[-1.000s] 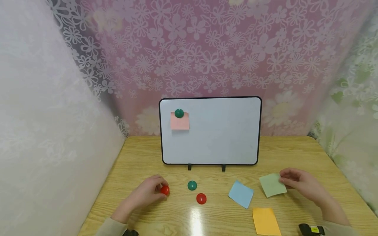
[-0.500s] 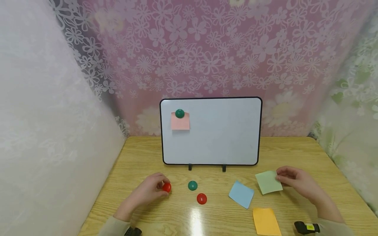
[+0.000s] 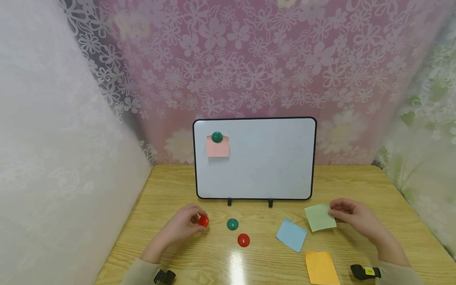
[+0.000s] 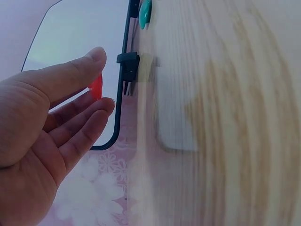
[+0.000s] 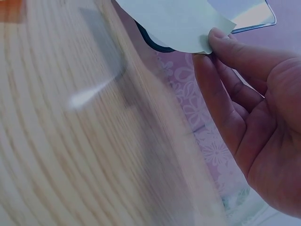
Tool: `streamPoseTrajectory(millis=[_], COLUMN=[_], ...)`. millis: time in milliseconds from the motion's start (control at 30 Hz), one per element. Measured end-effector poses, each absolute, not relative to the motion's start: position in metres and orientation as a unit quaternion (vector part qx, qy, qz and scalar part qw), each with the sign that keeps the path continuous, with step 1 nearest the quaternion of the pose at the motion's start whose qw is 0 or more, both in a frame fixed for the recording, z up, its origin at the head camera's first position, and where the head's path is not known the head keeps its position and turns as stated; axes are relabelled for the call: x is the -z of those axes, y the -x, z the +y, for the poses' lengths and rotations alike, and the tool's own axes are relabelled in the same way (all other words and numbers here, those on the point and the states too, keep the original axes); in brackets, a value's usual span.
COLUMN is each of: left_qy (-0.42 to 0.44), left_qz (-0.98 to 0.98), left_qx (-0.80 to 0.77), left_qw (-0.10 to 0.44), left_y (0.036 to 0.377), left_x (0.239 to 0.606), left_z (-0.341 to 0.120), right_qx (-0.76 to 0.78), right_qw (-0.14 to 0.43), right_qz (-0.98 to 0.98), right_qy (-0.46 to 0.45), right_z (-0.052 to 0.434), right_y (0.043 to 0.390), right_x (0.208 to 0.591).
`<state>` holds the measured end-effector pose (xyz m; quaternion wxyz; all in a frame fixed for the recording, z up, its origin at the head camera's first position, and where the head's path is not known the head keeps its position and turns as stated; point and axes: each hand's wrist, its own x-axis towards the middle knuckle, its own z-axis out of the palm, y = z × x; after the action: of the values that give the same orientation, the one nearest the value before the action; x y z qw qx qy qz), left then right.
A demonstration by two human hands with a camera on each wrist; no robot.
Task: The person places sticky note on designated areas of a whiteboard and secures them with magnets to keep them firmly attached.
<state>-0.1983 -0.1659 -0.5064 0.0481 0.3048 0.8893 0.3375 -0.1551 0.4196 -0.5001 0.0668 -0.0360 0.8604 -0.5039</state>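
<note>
My left hand (image 3: 181, 224) pinches a round red magnet (image 3: 204, 221) between thumb and fingers, above the left side of the table. In the left wrist view the red magnet (image 4: 97, 87) shows edge-on between thumb and fingertips. On the right, my right hand (image 3: 356, 217) pinches a pale green sticky note (image 3: 320, 217) by its right edge. Seen from the right wrist, the green note (image 5: 174, 23) hangs out from thumb and forefinger. A whiteboard (image 3: 270, 158) in a black frame stands behind, with a pink note (image 3: 218, 149) held near its upper left by a green magnet (image 3: 217, 137).
Between the hands, a green magnet (image 3: 232, 224) and another red magnet (image 3: 244, 240) lie on the wooden table (image 3: 199, 261). A blue note (image 3: 291, 235) and an orange note (image 3: 322, 267) lie to their right. Black feet (image 3: 270, 203) support the board. Patterned curtains surround the table.
Both hands have moved inward and slightly toward the board, the left carrying the red magnet rightward and the right carrying the green note leftward. The things lying on the table stayed put.
</note>
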Motion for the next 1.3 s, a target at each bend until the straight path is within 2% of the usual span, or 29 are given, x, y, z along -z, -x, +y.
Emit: streamPoseTrajectory(millis=[267, 1300], left_qy=[-0.309, -0.287], left_qz=[0.883, 0.868], left_qx=[-0.352, -0.404], left_qw=[0.024, 0.020], left_y=[0.203, 0.210], left_x=[0.508, 0.498], left_z=[-0.164, -0.151], right_qx=[0.511, 0.553], right_qw=[0.058, 0.044], right_qz=[0.857, 0.830], right_qy=[0.040, 0.058], right_z=[0.416, 0.391], right_y=[0.158, 0.173], right_x=[0.502, 0.499])
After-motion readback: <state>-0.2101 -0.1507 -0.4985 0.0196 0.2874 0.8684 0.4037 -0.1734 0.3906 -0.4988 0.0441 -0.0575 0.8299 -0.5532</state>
